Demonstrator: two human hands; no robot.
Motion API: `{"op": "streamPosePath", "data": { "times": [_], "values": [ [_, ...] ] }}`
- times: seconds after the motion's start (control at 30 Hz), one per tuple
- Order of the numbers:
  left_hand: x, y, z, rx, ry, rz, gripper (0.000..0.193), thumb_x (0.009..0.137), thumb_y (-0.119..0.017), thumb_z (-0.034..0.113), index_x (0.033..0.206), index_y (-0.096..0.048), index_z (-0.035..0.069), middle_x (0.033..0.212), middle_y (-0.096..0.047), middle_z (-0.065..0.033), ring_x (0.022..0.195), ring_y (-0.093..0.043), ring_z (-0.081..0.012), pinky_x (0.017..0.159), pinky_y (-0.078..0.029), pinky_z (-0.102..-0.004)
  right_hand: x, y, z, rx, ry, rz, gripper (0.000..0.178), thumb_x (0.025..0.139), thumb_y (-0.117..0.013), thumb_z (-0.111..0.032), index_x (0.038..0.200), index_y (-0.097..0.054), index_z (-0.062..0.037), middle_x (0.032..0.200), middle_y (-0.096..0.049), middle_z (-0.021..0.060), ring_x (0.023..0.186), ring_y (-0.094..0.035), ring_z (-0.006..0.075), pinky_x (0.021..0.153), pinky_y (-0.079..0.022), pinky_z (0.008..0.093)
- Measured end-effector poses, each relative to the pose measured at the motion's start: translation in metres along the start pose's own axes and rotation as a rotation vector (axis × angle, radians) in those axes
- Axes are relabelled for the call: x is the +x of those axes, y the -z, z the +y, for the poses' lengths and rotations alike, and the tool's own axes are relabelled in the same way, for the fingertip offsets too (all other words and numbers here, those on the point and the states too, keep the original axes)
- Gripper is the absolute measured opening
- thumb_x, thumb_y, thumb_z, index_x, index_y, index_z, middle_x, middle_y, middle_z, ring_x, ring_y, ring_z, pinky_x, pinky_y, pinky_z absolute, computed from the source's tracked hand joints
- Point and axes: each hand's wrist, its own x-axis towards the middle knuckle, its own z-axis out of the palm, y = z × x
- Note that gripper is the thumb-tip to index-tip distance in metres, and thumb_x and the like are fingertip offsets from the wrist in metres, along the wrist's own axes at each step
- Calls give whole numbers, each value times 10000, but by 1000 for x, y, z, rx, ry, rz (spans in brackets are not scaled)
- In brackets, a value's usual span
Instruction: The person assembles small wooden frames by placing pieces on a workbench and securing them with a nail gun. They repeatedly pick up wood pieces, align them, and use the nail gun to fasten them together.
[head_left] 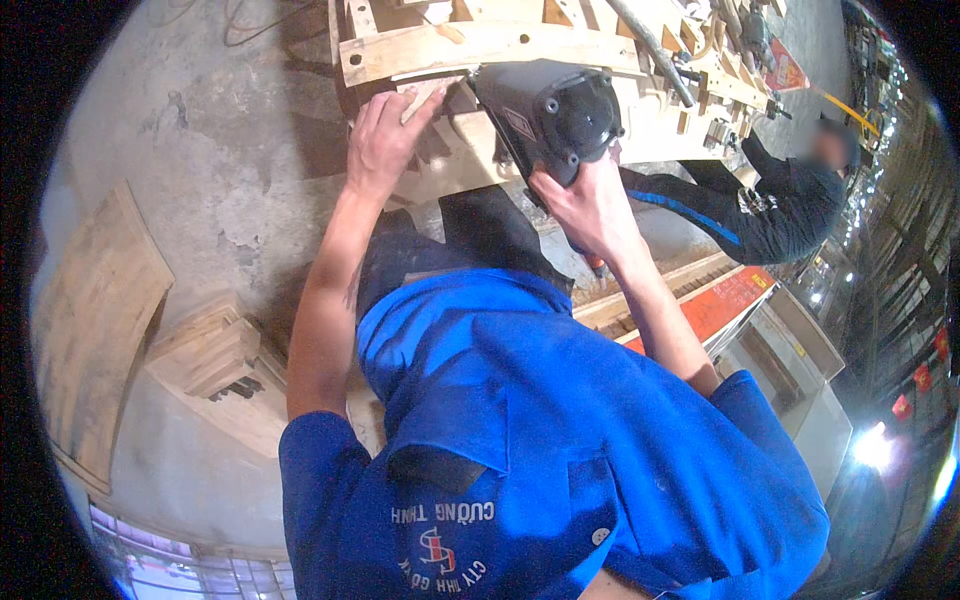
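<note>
The right hand (585,205) is closed around the handle of a black nail gun (545,105), which sits over the near edge of the workbench (455,180), toward its left end. At the near left corner, the left hand (380,145) is partly curled, with a small wood strip (420,103) between thumb and fingers, just beside the nail gun; whether the tool's nose touches wood cannot be told. A drilled beam (490,52) lies beyond both hands. Past the left edge, concrete floor (225,150) offers room; at right, a co-worker (800,215) narrows it.
</note>
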Motion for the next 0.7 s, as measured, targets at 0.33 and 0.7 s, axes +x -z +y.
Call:
{"op": "streamPosePath", "data": {
  "times": [0.33,0.7],
  "values": [
    [-1,-3,6,6,52,13,501,888,-742,188,1375,-699,294,1180,-647,-31,1084,-632,-233,900,-547,-384,-30,9,14,174,-262,-48,326,887,-711,-162,1163,-645,-3,861,-712,178,757,-677,322,782,-558,434],
    [1,0,11,16,62,12,534,873,-745,179,1390,-688,298,1190,-656,-38,1104,-640,-235,929,-552,-389,-29,-4,24,143,-181,-68,267,890,-706,-206,1034,-656,13,753,-679,159,679,-656,291,684,-527,413]
  ]
}}
